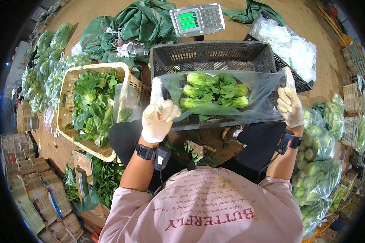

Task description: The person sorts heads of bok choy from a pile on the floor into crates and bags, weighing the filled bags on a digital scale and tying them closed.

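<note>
My left hand, in a whitish glove, is at one end of a clear plastic bag, index finger extended and the other fingers curled at its edge. At the bag's opposite end is my right hand, gloved too, its index finger raised along the plastic and its other fingers bent. The bag is stretched between both hands over a black plastic crate. Several heads of green bok choy lie within the bag's outline, in two rows with pale stem ends outward; some film covers their lower part.
A cream plastic basket of leafy bok choy stands at the left. Behind the crate is a digital scale display, beside green woven sacks. Clear plastic bags fill a crate at the upper right. Bagged vegetables lie at the right.
</note>
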Motion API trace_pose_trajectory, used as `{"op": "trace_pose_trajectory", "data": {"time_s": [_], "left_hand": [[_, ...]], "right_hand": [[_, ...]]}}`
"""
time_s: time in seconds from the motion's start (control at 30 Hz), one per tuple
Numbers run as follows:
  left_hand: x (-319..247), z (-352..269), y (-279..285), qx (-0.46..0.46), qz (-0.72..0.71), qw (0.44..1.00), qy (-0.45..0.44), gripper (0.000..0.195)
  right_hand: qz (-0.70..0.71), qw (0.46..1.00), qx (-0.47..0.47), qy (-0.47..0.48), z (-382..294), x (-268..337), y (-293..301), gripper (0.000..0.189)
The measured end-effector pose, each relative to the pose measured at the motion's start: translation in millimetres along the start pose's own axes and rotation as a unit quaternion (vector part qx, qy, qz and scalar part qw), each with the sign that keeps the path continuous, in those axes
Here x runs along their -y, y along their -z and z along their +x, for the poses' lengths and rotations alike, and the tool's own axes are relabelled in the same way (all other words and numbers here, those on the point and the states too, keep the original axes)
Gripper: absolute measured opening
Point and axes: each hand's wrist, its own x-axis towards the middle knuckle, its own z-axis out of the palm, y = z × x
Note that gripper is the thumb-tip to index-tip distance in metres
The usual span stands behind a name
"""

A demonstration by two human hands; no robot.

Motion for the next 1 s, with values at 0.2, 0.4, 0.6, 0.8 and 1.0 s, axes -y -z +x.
{"op": "trace_pose_trajectory", "data": {"time_s": [0.2,0.4,0.6,0.8,1.0], "left_hand": [[-33,29,-12,-0.093,-0.027,0.995,-0.027,0.044],[-46,8,-21,-0.032,0.014,0.997,-0.067,0.053],[3,-38,10,-0.065,0.022,0.998,-0.012,0.063],[-6,-36,-2,-0.024,0.044,0.999,-0.016,0.065],[-12,-40,14,-0.044,0.054,0.997,-0.015,0.064]], "right_hand": [[-0.014,0.994,0.031,-0.108,83,45,-7,0.023],[-0.135,0.988,0.037,-0.071,41,55,-65,0.038],[-0.235,0.97,0.022,-0.059,2,-1,-45,0.074],[-0.261,0.964,0.002,-0.047,-12,-2,-45,0.073],[-0.269,0.962,-0.015,-0.047,-31,-13,-49,0.072]]}}
